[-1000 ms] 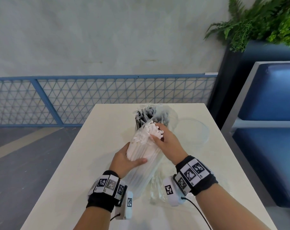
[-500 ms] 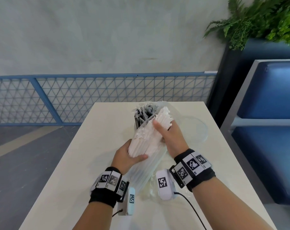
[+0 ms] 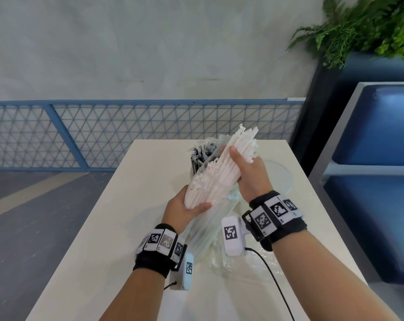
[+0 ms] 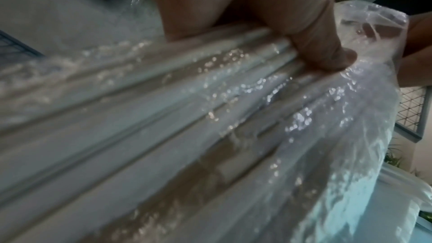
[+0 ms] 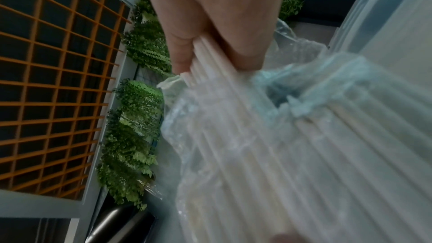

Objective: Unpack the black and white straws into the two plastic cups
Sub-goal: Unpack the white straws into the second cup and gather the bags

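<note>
Just above the middle of the head view, the right hand [image 3: 247, 174] is wrapped around a thick bunch of white straws [image 3: 224, 172], thumb on the near side and fingers behind, with the upper ends fanning out past the grip toward the top of the frame. The left hand [image 3: 184, 208] clasps the lower part of the same bundle through its clear plastic bag [image 3: 203, 237], whose loose tail hangs down to the desk [image 3: 117, 216]. That split looks deliberate: one hand anchors the wrapping so the other can slide the straws out along their length, and the bundle is tilted up and to the right so they leave through the bag's open mouth. In the left wrist view the thumb [image 4: 327, 51] presses the crinkled film against the straws, which probably keeps the slippery film from following them.

Behind the bundle, black straws [image 3: 199, 154] stand upright in a clear plastic cup [image 3: 194, 172], so that half appears done. The second plastic cup [image 3: 279, 179] sits at centre right, just beyond the right wrist, apparently empty, and close enough to drop the white ones in. The bunch is loosely aligned, so a few could slip free once clear.
</note>
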Motion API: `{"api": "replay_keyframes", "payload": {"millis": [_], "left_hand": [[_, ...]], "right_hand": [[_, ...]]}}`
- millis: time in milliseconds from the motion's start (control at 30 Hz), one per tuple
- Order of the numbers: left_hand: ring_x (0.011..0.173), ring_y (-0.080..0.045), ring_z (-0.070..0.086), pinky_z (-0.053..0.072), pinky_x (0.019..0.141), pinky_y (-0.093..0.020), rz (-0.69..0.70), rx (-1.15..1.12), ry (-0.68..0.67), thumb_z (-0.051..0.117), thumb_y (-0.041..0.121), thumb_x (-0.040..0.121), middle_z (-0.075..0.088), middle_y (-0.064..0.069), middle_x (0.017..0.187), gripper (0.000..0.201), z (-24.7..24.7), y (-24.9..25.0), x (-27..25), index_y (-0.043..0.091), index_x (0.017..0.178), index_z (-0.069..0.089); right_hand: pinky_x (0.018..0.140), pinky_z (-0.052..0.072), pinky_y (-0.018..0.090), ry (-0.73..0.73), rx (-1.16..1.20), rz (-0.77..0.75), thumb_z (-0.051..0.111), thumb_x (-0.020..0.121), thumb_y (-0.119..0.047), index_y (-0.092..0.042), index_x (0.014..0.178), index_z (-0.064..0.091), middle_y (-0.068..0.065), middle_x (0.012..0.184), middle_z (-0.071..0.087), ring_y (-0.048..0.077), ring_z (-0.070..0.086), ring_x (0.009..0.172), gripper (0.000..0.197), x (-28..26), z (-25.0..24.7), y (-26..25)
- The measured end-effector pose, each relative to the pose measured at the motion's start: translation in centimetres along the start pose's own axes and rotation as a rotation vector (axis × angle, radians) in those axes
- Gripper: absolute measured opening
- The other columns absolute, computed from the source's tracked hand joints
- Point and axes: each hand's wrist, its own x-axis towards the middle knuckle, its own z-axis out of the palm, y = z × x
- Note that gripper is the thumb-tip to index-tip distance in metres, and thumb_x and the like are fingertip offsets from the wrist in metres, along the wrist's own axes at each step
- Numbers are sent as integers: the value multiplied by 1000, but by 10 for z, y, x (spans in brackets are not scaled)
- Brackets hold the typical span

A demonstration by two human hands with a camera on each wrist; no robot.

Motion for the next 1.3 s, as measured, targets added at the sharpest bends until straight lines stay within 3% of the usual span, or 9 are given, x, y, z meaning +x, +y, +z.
{"api": "replay_keyframes", "payload": {"millis": [300, 400, 600, 700, 800, 933, 1067, 1167, 1300], "left_hand": [[93, -6, 64, 53, 80, -23, 5, -28, -8, 74, 50, 60, 68, 10, 102, 56, 1, -3, -1, 36, 110, 54], [90, -4, 64, 52, 75, -15, -4, -19, 11, 77, 41, 66, 67, 13, 97, 45, 0, -4, 0, 37, 104, 53], [92, -3, 64, 50, 69, -9, 3, -25, 20, 77, 36, 70, 67, 12, 100, 45, 0, -5, 0, 35, 108, 53], [88, 2, 61, 46, 66, -2, 7, -14, 19, 77, 34, 71, 65, 16, 97, 46, 1, -4, 0, 32, 110, 53], [86, 11, 56, 42, 63, 2, 8, -2, 33, 75, 35, 72, 60, 23, 94, 47, -1, -4, -1, 30, 113, 52], [86, 8, 57, 44, 64, -3, 7, 2, 30, 74, 37, 71, 60, 23, 94, 45, 2, -2, -1, 33, 110, 51], [90, -1, 62, 46, 71, -11, 7, 4, 32, 74, 39, 71, 64, 18, 96, 47, 5, -2, -1, 33, 112, 53], [88, -2, 60, 43, 68, -10, 0, 4, 42, 74, 38, 72, 62, 18, 95, 44, 3, -1, -1, 35, 109, 52], [91, -8, 61, 43, 69, -12, -11, -15, 76, 75, 38, 70, 65, 11, 100, 46, 2, -2, -2, 32, 110, 54]], "right_hand": [[76, 58, 40, 80, 106, 151, 70, 80, -18, 0, 107, 63, 15, 98, 69, 28, 68, 92, 33, -11, 11, 21], [70, 55, 30, 101, 142, 60, 71, 77, -21, 10, 108, 60, 17, 97, 66, 23, 66, 88, 45, -1, 10, 8], [85, 55, 43, 44, 120, 165, 71, 78, -11, 3, 111, 62, 17, 97, 67, 27, 66, 92, 36, -2, 13, 13], [64, 56, 29, 87, 130, 159, 67, 81, -9, 10, 109, 58, 10, 84, 62, 15, 64, 73, 36, 0, 11, 7], [54, 52, 21, 179, 211, 128, 64, 83, -9, 11, 108, 57, 10, 82, 61, 18, 61, 70, 33, 8, 6, -3], [72, 57, 34, 92, 157, 150, 71, 79, -16, 5, 111, 60, 11, 90, 66, 25, 65, 86, 40, 4, 9, 2], [75, 53, 51, 80, 83, 257, 75, 74, -16, -14, 89, 66, 9, 82, 67, 29, 64, 80, 18, -9, 16, 20], [65, 52, 34, 167, 113, 227, 74, 75, -14, -4, 95, 65, 7, 80, 64, 25, 63, 78, 24, -2, 16, 13], [64, 55, 29, 316, 242, 193, 71, 78, -11, -1, 97, 62, 8, 81, 65, 23, 64, 74, 23, 7, 13, -3]]}}
